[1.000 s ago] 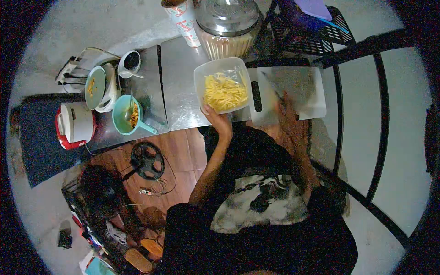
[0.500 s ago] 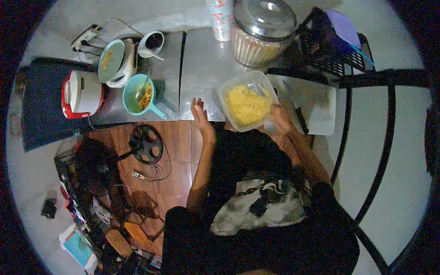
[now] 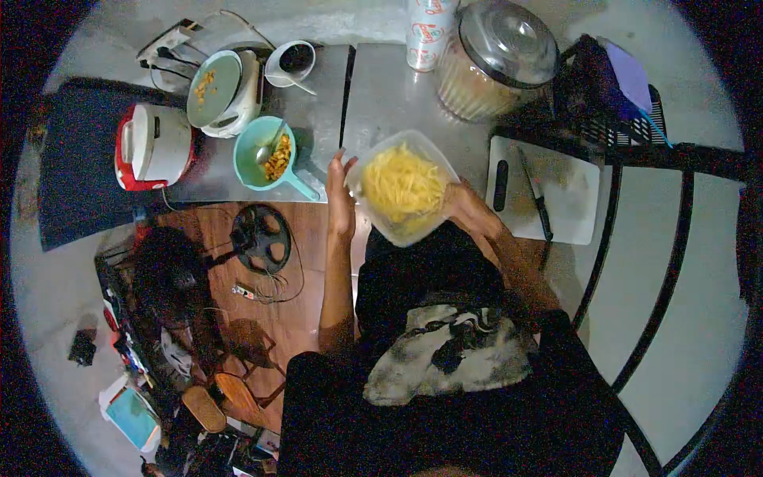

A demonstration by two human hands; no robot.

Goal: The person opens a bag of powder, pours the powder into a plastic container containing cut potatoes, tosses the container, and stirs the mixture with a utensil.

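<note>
My right hand [image 3: 470,210] grips a clear square plastic container [image 3: 407,234] by its right side. Thin pale-yellow strips [image 3: 404,179] heap inside it, looking like noodles or cut potato. The container hangs at the table's front edge, tilted toward me. Along its left side my left hand [image 3: 341,189] is raised, fingers stretched upward and palm toward the container, right at its wall. Left of that hand, a mint-green handled bowl [image 3: 265,179] holds browned food pieces and a spoon.
A white cutting board [image 3: 568,195] with a knife [image 3: 538,203] lies at right. Behind stand a lidded ribbed jar [image 3: 485,83], a printed cup [image 3: 427,40] and a black basket [image 3: 620,127]. Leftward are a rice cooker [image 3: 159,147], a plate on a white appliance [image 3: 213,91] and a cup of dark liquid [image 3: 294,62].
The container has turned and come slightly down and nearer my left hand, its contents shifting. My left hand, apart from it before, is now at its left side. The view has shifted a little.
</note>
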